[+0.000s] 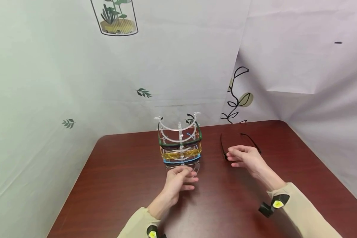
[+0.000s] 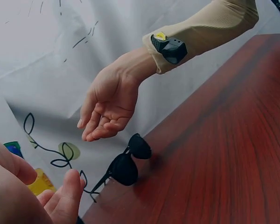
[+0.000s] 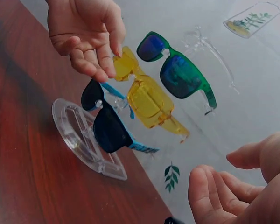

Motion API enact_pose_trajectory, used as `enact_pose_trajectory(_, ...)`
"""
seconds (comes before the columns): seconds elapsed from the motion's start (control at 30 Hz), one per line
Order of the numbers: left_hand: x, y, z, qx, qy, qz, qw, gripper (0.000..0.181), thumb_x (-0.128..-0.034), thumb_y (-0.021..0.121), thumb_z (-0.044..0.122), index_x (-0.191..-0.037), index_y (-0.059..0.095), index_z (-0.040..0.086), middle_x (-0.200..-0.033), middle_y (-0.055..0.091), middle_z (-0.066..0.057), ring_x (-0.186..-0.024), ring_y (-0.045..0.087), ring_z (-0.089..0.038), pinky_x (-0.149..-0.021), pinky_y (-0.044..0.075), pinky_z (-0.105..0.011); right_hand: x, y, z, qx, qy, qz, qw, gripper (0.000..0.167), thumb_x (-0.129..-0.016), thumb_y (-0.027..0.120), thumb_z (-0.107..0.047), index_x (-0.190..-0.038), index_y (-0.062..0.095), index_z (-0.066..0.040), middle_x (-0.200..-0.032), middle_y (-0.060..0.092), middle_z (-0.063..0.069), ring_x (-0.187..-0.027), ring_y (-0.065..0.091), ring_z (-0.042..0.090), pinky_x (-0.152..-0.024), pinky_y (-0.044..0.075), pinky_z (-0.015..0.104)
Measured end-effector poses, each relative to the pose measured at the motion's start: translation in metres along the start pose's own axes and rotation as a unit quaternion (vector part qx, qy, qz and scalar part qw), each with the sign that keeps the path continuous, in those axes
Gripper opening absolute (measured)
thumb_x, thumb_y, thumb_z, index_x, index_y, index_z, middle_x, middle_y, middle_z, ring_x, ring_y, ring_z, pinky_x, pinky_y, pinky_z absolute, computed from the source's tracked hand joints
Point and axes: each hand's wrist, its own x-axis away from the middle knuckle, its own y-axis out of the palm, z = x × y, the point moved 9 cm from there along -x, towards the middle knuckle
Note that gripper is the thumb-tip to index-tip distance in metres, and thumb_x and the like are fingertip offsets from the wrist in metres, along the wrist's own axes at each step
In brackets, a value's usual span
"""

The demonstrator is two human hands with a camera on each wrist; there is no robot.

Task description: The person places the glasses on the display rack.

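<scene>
My left hand (image 1: 181,181) hovers in front of a clear plastic eyewear stand (image 3: 74,133), fingers loosely bent and holding nothing. On the stand, from top to bottom, hang green-framed sunglasses (image 3: 181,74), yellow glasses (image 3: 149,98) and blue-framed sunglasses with dark lenses (image 3: 109,128). Black sunglasses (image 2: 123,168) lie on the table to the right, their temples unfolded toward the wall. Above and just in front of them is my right hand (image 1: 247,158), relaxed; the left wrist view shows a gap between it and the frame.
A dark red wooden table (image 1: 122,185) carries everything and has rounded back corners. Pale fabric (image 1: 196,66) with plant prints hangs behind and along the sides. The top tiers of the stand (image 1: 178,127) bear no glasses.
</scene>
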Motion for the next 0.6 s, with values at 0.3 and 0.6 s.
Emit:
enact_pose_trajectory(0.3,-0.010,0.021,-0.014,0.022,-0.006,0.010,0.9997,0.010,-0.0963,0.059,0.008,-0.102,0.065,0.001,-0.094,0.071,-0.018,-0.078,0.073,-0.024,-0.058,0.061,-0.034,0.009,-0.018,0.009,-0.023,0.000,0.014,0.9996,0.019,-0.096,0.069,-0.013,-0.108,0.067,0.002,-0.089,0.072,0.008,-0.079,0.072,0.015,-0.068,0.061,0.031)
enact_pose_trajectory(0.6,-0.020,0.041,-0.017,0.020,0.015,0.020,0.9995,0.016,-0.0961,0.062,0.006,-0.106,0.062,-0.007,-0.085,0.070,-0.009,-0.076,0.073,-0.024,-0.056,0.061,-0.035,0.016,-0.037,0.011,-0.002,-0.019,0.028,0.9994,0.026,-0.097,0.065,-0.010,-0.114,0.062,0.010,-0.092,0.072,0.013,-0.080,0.073,0.017,-0.068,0.062,0.033)
